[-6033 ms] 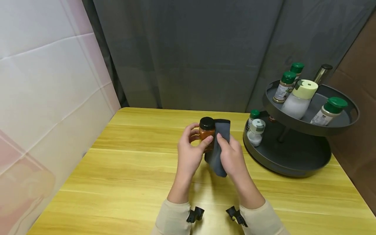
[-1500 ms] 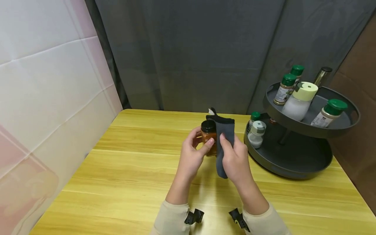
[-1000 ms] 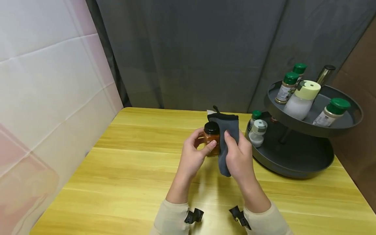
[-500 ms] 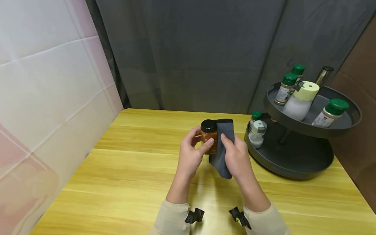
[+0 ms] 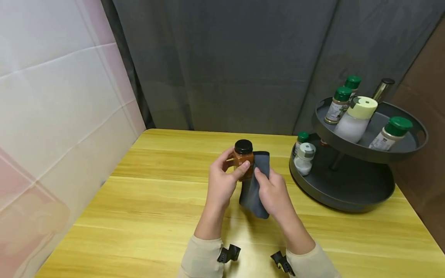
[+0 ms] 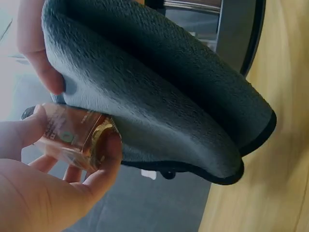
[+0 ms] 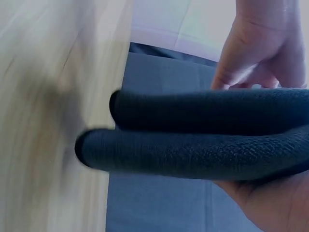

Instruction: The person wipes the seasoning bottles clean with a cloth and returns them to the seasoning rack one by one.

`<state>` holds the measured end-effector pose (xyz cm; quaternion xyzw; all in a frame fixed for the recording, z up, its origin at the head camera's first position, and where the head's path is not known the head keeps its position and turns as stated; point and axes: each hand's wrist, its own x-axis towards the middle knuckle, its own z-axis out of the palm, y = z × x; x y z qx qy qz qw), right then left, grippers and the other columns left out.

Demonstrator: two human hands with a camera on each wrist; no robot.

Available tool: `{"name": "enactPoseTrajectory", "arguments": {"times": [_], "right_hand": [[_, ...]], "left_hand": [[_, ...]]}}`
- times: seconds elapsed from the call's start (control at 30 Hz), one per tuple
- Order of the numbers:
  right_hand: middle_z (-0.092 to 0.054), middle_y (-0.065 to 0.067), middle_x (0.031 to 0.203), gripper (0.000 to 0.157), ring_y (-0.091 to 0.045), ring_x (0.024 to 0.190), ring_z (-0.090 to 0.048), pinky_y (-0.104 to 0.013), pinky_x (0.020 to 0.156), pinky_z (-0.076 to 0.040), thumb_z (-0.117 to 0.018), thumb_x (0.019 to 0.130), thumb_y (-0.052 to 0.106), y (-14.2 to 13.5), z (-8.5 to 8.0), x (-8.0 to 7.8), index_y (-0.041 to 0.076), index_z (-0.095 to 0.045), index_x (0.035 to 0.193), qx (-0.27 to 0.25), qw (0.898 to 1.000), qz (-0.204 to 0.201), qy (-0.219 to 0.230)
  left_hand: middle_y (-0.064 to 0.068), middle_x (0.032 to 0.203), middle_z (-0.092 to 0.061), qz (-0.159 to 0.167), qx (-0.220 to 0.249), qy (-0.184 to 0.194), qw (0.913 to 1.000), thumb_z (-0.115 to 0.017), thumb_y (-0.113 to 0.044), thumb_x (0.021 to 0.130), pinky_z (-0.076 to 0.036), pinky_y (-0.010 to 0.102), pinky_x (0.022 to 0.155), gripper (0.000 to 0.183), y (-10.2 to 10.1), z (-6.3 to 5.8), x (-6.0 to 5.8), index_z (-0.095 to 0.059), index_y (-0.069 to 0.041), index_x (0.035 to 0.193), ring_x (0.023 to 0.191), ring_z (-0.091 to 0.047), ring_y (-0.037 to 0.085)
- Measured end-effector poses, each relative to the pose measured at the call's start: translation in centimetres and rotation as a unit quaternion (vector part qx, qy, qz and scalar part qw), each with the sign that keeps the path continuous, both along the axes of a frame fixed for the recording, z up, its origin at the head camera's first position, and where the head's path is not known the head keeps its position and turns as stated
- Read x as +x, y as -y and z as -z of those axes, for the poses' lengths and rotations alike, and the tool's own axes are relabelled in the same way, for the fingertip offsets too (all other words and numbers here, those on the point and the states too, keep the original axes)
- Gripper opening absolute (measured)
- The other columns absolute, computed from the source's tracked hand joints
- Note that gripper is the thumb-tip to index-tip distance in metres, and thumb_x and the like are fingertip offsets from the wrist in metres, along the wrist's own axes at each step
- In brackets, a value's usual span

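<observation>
Above the middle of the table, my left hand (image 5: 222, 181) grips a small glass spice jar (image 5: 243, 159) of orange-red spice with a black lid. Its thumb lies along the front of the glass, and the left wrist view shows fingers under the jar's base (image 6: 104, 140). My right hand (image 5: 272, 191) pinches a folded dark grey cloth (image 5: 255, 199) against the jar's right side, thumb on top. The cloth (image 6: 159, 96) hangs in two layers with black edging in the left wrist view. In the right wrist view the cloth (image 7: 203, 150) hides most of the right hand's fingers.
At the right stands a dark two-tier turntable rack (image 5: 347, 200). Its upper tier carries several green-capped spice jars (image 5: 335, 110) and a pale-capped white shaker (image 5: 354, 119). A white shaker (image 5: 303, 159) sits on the lower tier. Behind the wooden table (image 5: 156, 216) hangs a grey curtain (image 5: 222, 69).
Over the last second both hands have shifted slightly left with the jar and cloth. The cloth has slid down along the jar's side, after rising above the lid earlier.
</observation>
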<state>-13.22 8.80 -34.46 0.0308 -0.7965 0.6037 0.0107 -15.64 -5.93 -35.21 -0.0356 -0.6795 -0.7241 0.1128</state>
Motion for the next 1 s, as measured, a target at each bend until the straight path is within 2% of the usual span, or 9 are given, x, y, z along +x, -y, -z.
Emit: {"name": "enactPoseTrajectory", "arguments": {"times": [0.1,0.2,0.3,0.4,0.5,0.63,0.7,0.9,1.0], "right_hand": [[-0.074,-0.018,0.111,0.036,-0.023,0.097,-0.072,-0.031,0.083,-0.056,-0.045,0.114,0.033,-0.1,-0.4,0.0,0.005,-0.066,0.121,-0.008,1.000,0.013,-0.027],[-0.073,-0.017,0.119,0.036,-0.025,0.108,-0.071,-0.028,0.088,-0.055,-0.045,0.114,0.031,-0.2,-1.2,0.0,0.004,-0.066,0.124,-0.025,0.996,0.026,-0.086],[-0.072,-0.018,0.119,0.036,-0.024,0.109,-0.069,-0.024,0.088,-0.054,-0.045,0.114,0.029,-0.1,-1.8,0.1,0.003,-0.065,0.127,-0.033,0.991,0.029,-0.122],[-0.070,-0.019,0.108,0.035,-0.025,0.097,-0.067,-0.026,0.081,-0.053,-0.045,0.114,0.029,0.1,-1.5,0.1,0.003,-0.066,0.124,-0.031,0.993,0.028,-0.110],[-0.062,-0.017,0.092,0.035,-0.024,0.080,-0.061,-0.032,0.072,-0.052,-0.045,0.114,0.030,0.3,-0.7,0.0,0.003,-0.065,0.113,-0.018,0.998,0.019,-0.065],[-0.065,-0.014,0.092,0.036,-0.019,0.079,-0.063,-0.033,0.073,-0.053,-0.045,0.114,0.033,0.2,0.1,-0.2,0.003,-0.064,0.108,-0.003,1.000,0.001,-0.009],[-0.068,-0.015,0.096,0.037,-0.019,0.082,-0.065,-0.033,0.075,-0.053,-0.044,0.114,0.033,0.0,0.1,-0.3,0.003,-0.064,0.109,-0.001,1.000,0.000,-0.004],[-0.071,-0.019,0.110,0.036,-0.023,0.096,-0.068,-0.029,0.084,-0.055,-0.044,0.114,0.031,-0.4,-1.3,-0.2,0.003,-0.066,0.119,-0.043,0.996,0.028,-0.077],[-0.069,-0.020,0.107,0.034,-0.024,0.095,-0.067,-0.026,0.082,-0.054,-0.044,0.114,0.028,-0.3,-1.4,-0.1,0.002,-0.066,0.120,-0.056,0.992,0.033,-0.104]], "left_hand": [[0.011,0.132,-0.069,0.013,-0.014,0.004,0.9998,-0.081,-0.006,0.092,-0.062,0.040,0.085,0.047,-0.1,0.1,0.1,-0.072,-0.016,0.137,0.119,-0.063,0.030],[0.012,0.130,-0.070,0.024,-0.028,0.006,0.9993,-0.082,-0.008,0.092,-0.061,0.038,0.086,0.046,-0.2,0.4,0.1,-0.072,-0.016,0.137,0.118,-0.064,0.031],[0.012,0.129,-0.070,0.029,-0.030,0.008,0.9991,-0.082,-0.008,0.093,-0.061,0.038,0.089,0.045,-0.4,0.6,0.1,-0.073,-0.015,0.136,0.117,-0.064,0.030],[0.010,0.129,-0.070,0.018,-0.021,0.013,0.9995,-0.082,-0.009,0.092,-0.061,0.037,0.088,0.045,-0.3,0.6,0.1,-0.073,-0.016,0.136,0.116,-0.064,0.029],[0.010,0.130,-0.070,-0.001,-0.012,0.011,0.9999,-0.082,-0.009,0.092,-0.061,0.036,0.087,0.046,-0.2,0.5,0.0,-0.072,-0.016,0.137,0.117,-0.063,0.028],[0.011,0.130,-0.070,-0.008,-0.005,0.008,0.9999,-0.082,-0.007,0.092,-0.061,0.037,0.085,0.047,0.0,0.3,-0.1,-0.072,-0.016,0.138,0.117,-0.063,0.028],[0.011,0.130,-0.070,-0.002,-0.006,0.008,0.9999,-0.081,-0.007,0.092,-0.062,0.036,0.084,0.047,-0.1,0.3,-0.1,-0.072,-0.016,0.137,0.117,-0.062,0.029],[0.011,0.127,-0.072,0.018,-0.023,0.010,0.9995,-0.083,-0.009,0.091,-0.060,0.034,0.084,0.046,-0.4,0.3,-0.1,-0.073,-0.016,0.136,0.116,-0.064,0.029],[0.011,0.128,-0.072,0.019,-0.025,0.013,0.9994,-0.083,-0.008,0.091,-0.060,0.033,0.085,0.046,-0.4,0.2,-0.2,-0.073,-0.016,0.135,0.116,-0.064,0.029]]}}
